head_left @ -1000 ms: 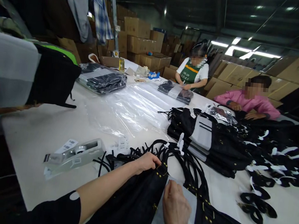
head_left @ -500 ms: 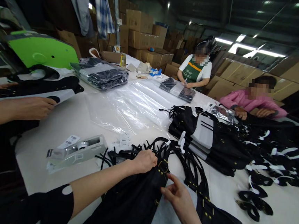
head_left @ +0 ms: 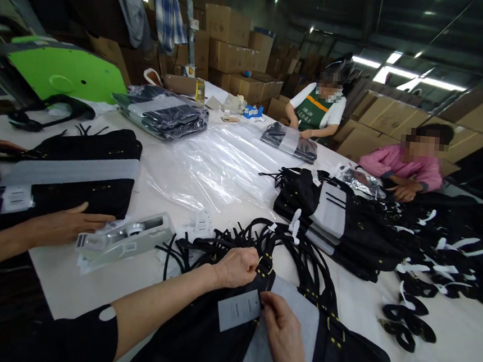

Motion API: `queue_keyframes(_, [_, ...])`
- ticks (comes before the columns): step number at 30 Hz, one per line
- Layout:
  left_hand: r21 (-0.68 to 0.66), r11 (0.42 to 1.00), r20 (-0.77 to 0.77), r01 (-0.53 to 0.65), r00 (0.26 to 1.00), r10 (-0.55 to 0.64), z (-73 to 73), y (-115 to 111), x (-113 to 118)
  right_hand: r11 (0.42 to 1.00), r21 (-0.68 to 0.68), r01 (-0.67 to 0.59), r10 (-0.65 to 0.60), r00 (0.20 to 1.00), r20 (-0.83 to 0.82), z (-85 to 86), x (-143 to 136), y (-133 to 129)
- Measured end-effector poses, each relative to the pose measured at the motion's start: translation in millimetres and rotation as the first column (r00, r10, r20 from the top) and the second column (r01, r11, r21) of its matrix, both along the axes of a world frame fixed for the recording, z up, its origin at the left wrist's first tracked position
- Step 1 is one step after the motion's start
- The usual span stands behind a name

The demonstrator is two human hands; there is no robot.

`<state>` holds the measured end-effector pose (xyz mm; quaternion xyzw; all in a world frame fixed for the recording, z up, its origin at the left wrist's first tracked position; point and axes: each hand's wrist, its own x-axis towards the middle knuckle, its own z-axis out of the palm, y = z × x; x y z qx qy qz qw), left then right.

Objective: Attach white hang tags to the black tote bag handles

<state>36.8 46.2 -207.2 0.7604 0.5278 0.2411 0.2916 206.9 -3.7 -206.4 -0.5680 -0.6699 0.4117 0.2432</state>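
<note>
The table (head_left: 103,264) carries the work. Beyond your hands and to their right lies a heap of black bags (head_left: 347,224) with white ties, which appear to await handling; far beyond them, clear plastic sheeting (head_left: 221,168) and bagged bundles (head_left: 162,115) suggest later packing. Directly under your hands lies the black bag (head_left: 206,335) in progress, its straps (head_left: 286,252) fanned out just beyond them. Your left hand (head_left: 236,266) is closed, pinching the bag's top edge at a brass fitting, forearm reaching in from the lower left. Your right hand (head_left: 283,334) pinches the grey tag (head_left: 239,310) by its right edge, just below the left hand; the tag looks not yet fastened.
</note>
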Motion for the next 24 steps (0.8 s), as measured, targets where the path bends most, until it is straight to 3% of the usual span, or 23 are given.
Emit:
queue_keyframes(4, [0.017, 1.0, 0.059, -0.017, 0.998, 0.016, -2.9, -2, -1, 0.969, 0.209, 0.134, -0.156, 0.983, 0.093, -7.9, 2, -13])
queue_keyframes(6, [0.038, 0.999, 0.106, -0.028, 0.994, 0.024, -4.0, -2, 0, 0.946, 0.298, 0.127, -0.187, 0.966, 0.179, -10.8, 1, -21])
queue_keyframes(9, [0.039, 0.998, 0.161, -0.045, 0.986, 0.038, -4.1, -1, 2, 0.906, 0.414, -0.087, -0.096, 0.911, 0.401, -14.7, -8, -33])
queue_keyframes(12, [-0.008, 0.999, 0.223, -0.034, 0.974, 0.035, -1.3, 1, 3, 0.785, 0.532, -0.317, -0.06, 0.816, 0.574, -22.0, -23, -44])
queue_keyframes(15, [-0.106, 0.994, 0.339, 0.007, 0.94, 0.03, 3.1, 3, 3, 0.693, 0.636, -0.34, -0.145, 0.798, 0.585, -30.8, -31, -47])
queue_keyframes(18, [-0.294, 0.955, 0.475, 0.048, 0.874, 0.103, 6.0, 5, 3, 0.669, 0.705, -0.234, -0.142, 0.891, 0.431, -34.2, -28, -41])
queue_keyframes(20, [-0.398, 0.915, 0.513, 0.062, 0.842, 0.166, 5.9, 6, 3, 0.758, 0.651, -0.038, -0.137, 0.967, 0.215, -31.5, -20, -35])
queue_keyframes(22, [-0.43, 0.901, 0.51, 0.062, 0.84, 0.185, 4.8, 7, 2, 0.893, 0.357, 0.273, -0.274, 0.96, -0.05, -25.4, -11, -29])
queue_keyframes(23, [-0.42, 0.905, 0.5, 0.071, 0.85, 0.166, 4.2, 6, 1, 0.894, 0.13, 0.429, -0.406, 0.898, -0.17, -21.7, -7, -26])
queue_keyframes(24, [-0.406, 0.909, 0.488, 0.091, 0.863, 0.131, 3.7, 5, 1, 0.834, -0.107, 0.542, -0.549, 0.794, -0.261, -17.8, -5, -23])
